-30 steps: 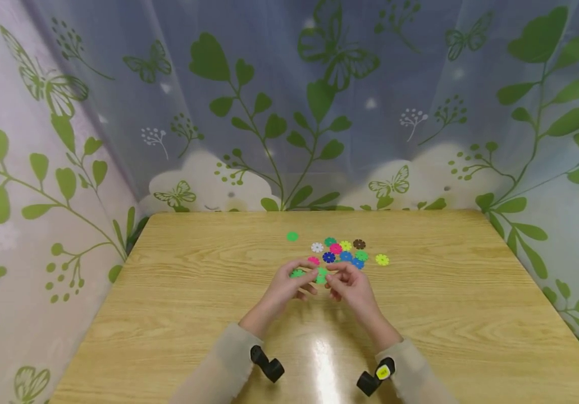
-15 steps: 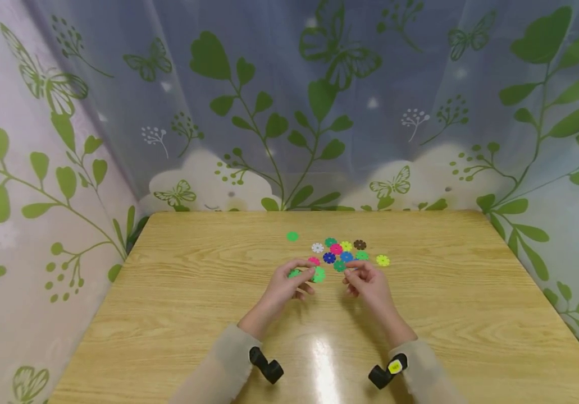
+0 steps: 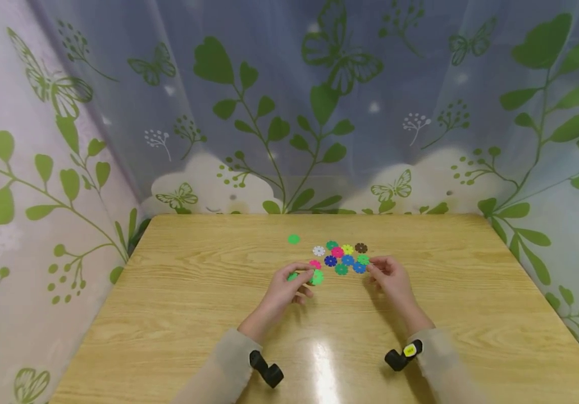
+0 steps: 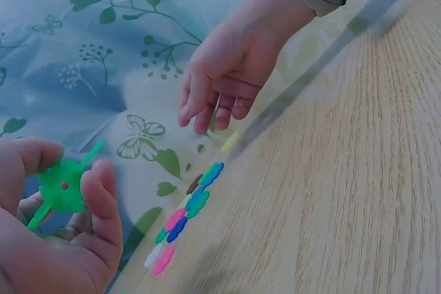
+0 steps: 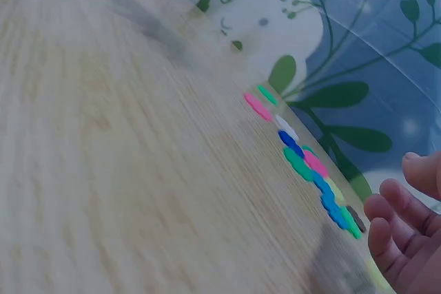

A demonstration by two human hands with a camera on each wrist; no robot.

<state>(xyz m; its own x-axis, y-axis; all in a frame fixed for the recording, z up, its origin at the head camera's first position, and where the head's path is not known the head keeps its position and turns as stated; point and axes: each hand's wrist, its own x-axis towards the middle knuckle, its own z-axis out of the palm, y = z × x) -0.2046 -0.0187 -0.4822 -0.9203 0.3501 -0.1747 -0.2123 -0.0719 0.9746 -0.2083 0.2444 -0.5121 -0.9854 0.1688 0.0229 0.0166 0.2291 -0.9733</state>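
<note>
My left hand [image 3: 284,289] pinches a joined piece of bright green notched plastic discs [image 4: 63,185] between thumb and fingers. In the left wrist view one disc faces the camera and others cross it edge-on. My right hand [image 3: 394,280] hovers at the right end of a spread of flat, flower-shaped discs, its fingers loosely bent with nothing between them in the wrist views. Nearest to it lie a light green disc [image 3: 363,259] and a blue disc [image 3: 359,268]. A yellow disc [image 4: 230,142] lies below the right hand, hidden from the head view.
On the wooden table [image 3: 193,314] also lie a white disc [image 3: 318,251], a brown disc [image 3: 361,247], a dark blue disc [image 3: 330,261] and several others. One green disc [image 3: 293,239] sits apart at the back. A patterned curtain [image 3: 269,112] hangs behind the table.
My right hand has left the green piece and moved right, past the loose discs. My left hand stays in place, still pinching the joined green discs.
</note>
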